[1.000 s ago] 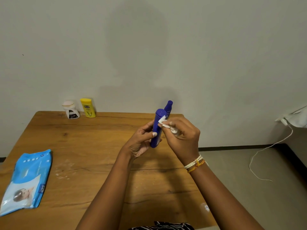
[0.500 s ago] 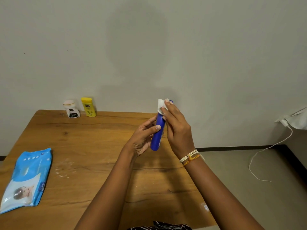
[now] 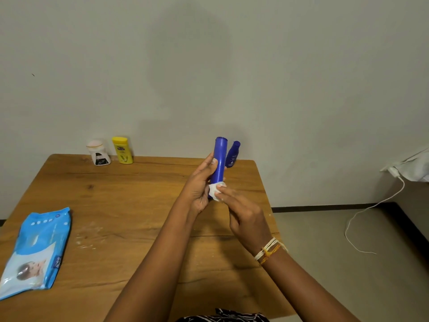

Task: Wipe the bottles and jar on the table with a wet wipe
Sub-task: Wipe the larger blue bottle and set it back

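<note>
Sliding down from the cap 0.5 s ago, the wet wipe [image 3: 216, 191], pinched by the right hand [image 3: 243, 213], now rubs the lower end of the tall blue bottle [image 3: 219, 162] at frame centre; the left hand [image 3: 199, 182] grips that bottle, so it looks nearly wiped.

Matt blue plastic bottle [image 3: 218, 159], soft white wet wipe [image 3: 214, 192], grained wooden table [image 3: 130, 205], glossy plastic wipes pack [image 3: 34, 249]

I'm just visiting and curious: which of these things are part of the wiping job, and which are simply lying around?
Part of the job:
tall blue bottle, held in the left hand
wet wipe, pressed on by the right hand
small blue bottle
yellow bottle
white jar
wipes pack

Lying about:
white cable on the floor
</note>
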`<state>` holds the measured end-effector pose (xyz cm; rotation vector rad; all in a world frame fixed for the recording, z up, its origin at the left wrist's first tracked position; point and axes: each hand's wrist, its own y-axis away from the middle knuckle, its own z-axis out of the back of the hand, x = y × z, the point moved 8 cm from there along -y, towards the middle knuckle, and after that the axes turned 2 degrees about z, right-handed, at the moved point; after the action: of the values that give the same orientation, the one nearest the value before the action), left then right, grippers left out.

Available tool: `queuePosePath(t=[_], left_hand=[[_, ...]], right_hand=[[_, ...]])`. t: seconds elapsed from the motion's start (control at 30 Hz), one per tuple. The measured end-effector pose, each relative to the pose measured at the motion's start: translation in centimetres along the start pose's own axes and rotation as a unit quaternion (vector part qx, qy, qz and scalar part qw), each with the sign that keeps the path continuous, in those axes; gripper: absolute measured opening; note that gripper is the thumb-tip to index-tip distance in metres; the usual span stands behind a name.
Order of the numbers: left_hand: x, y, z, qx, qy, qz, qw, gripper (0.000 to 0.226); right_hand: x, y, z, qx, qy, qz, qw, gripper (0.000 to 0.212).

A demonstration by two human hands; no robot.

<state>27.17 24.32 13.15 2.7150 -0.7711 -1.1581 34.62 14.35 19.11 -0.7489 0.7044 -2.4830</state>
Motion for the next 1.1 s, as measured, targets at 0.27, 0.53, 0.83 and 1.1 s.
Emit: queuePosePath(t=[0.27,0.53,0.83,1.1], left_hand=[[0.4,0.2,-1.7,0.063,0.059,0.019,0.996,0.051],[-0.4,-0.5,0.7,0.007,0.157,-0.007,0.988,0.047],[0.7,-0.4,2.3,-0.069,0.060,0.033,0.995,0.031],[0.8,0.2,1.5,0.010,0.052,0.042,0.998,0.057]], right_hand=[[-4.0,-8.6,2.7,-0.076,-0.082,-0.118,0.987,0.036],[-1.6,-1.3,-1.0,-0.009,-0.001,-0.057,0.998,0.053],[-2.6,0.1,1.7,-0.144,-0.128,-0.145,0.970,0.040],[-6.4,-5.6,4.5,-0.288,-0.276,-0.303,0.866,0.034]])
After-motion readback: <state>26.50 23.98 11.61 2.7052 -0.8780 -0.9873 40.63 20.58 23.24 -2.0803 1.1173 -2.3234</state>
